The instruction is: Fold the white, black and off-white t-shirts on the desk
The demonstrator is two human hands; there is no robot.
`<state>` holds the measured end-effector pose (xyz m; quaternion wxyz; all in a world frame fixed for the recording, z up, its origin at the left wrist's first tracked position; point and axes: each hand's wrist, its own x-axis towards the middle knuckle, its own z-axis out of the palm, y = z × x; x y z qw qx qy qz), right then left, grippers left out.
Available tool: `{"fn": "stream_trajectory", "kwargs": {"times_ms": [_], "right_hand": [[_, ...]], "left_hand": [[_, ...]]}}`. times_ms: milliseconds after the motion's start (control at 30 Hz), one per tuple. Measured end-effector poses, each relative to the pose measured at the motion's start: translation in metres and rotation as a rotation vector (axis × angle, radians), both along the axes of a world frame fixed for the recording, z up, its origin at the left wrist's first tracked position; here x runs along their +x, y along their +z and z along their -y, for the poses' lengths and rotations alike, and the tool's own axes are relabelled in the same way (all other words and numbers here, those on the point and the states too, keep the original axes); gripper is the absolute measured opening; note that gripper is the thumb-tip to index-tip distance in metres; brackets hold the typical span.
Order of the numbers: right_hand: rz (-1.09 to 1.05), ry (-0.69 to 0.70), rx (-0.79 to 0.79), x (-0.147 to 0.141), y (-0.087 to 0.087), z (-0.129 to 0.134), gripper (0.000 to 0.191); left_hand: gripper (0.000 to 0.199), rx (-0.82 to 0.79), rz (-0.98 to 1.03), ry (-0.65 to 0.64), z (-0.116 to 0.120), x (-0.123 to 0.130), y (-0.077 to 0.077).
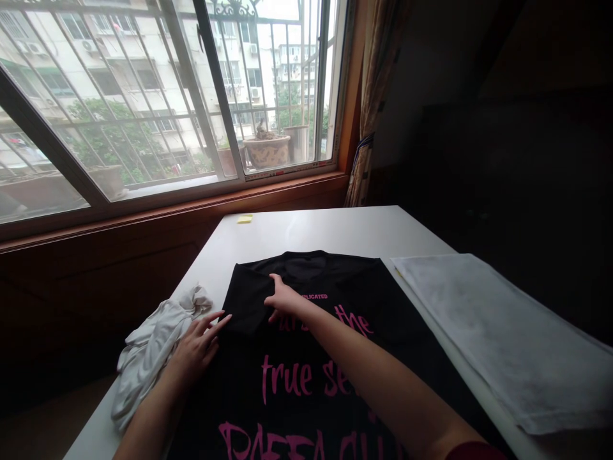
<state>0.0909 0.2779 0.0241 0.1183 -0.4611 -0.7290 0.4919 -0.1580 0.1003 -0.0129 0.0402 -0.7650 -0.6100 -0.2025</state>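
A black T-shirt [306, 348] with pink lettering lies spread on a white table [383, 233], its neckline toward the window. The sleeve on the left is folded inward over the chest. On that folded sleeve rests my right hand [286, 300], index finger stretched out and the other fingers apart; it hides part of the lettering. My left hand [197, 342] is at the shirt's left edge, fingers extended and fingertips touching the black cloth. Beside that hand lies a crumpled white cloth [153, 348].
To the right of the shirt, a flat whitish-grey cloth [483, 332] reaches over the table's edge. A yellow paper note [244, 219] is stuck near the far left corner. Beyond the table are a barred window [167, 96] and a tied curtain [368, 128].
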Motion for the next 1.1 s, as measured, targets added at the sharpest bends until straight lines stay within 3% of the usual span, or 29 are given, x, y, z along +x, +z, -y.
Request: {"fn": "stream_trajectory", "kwargs": {"times_ms": [100,167,233,367,567,833,1100], "right_hand": [[0.191,0.021,0.286,0.009,0.004,-0.005,0.067],[0.232,-0.013,0.376,0.009,0.008,-0.008,0.041],[0.259,-0.033,0.471,0.004,0.011,-0.008,0.031],[0.225,0.083,0.655,-0.019,0.006,-0.005,0.039],[0.205,0.323,0.788,-0.059,-0.023,-0.009,0.055],[0.248,0.340,0.805,-0.088,-0.034,-0.035,0.063],[0.238,0.250,0.862,-0.077,-0.035,-0.040,0.056]], "left_hand": [[0.064,0.004,-0.050,-0.059,0.001,0.000,0.003],[0.063,0.001,-0.070,-0.081,0.002,0.002,0.006],[0.058,0.000,-0.079,-0.102,0.002,0.005,0.010],[0.048,-0.012,-0.088,-0.143,0.000,0.017,0.012],[0.052,-0.107,-0.126,-0.128,-0.003,0.028,0.006],[0.053,-0.133,-0.106,-0.100,-0.003,0.029,0.010],[0.046,-0.094,-0.106,-0.081,-0.004,0.030,0.011]]}}
